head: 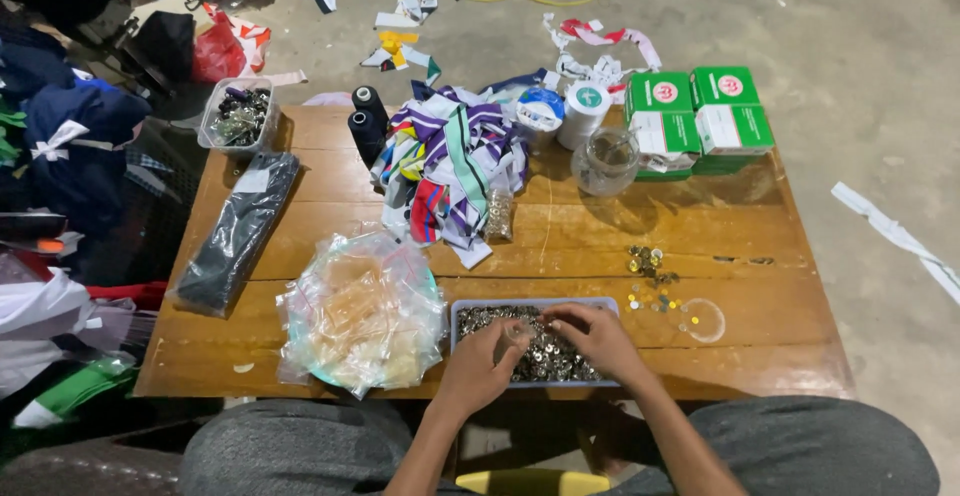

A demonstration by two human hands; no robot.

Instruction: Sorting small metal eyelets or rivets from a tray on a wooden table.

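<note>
Keep both hands low over the tray [466,308] of metal rings [545,354]; left hand [480,366] pinches a small clear piece, right hand [600,341] curled, picking among rings

A small sewing or garment-trimming workshop is suggested. A worn wooden plank table [560,246] is set on a bare grey concrete floor [860,76] that is littered with coloured fabric scraps [405,21]. A heap of striped ribbon offcuts [450,161] is piled beside two dark thread spools [366,121], and a shallow blue tray of small metal fasteners [535,341] (eyelets or snaps, too small to tell) is kept at the near edge. Green-and-white cardboard boxes [700,116] are stacked at the far corner, and folded garments [70,126] are heaped alongside.
</note>
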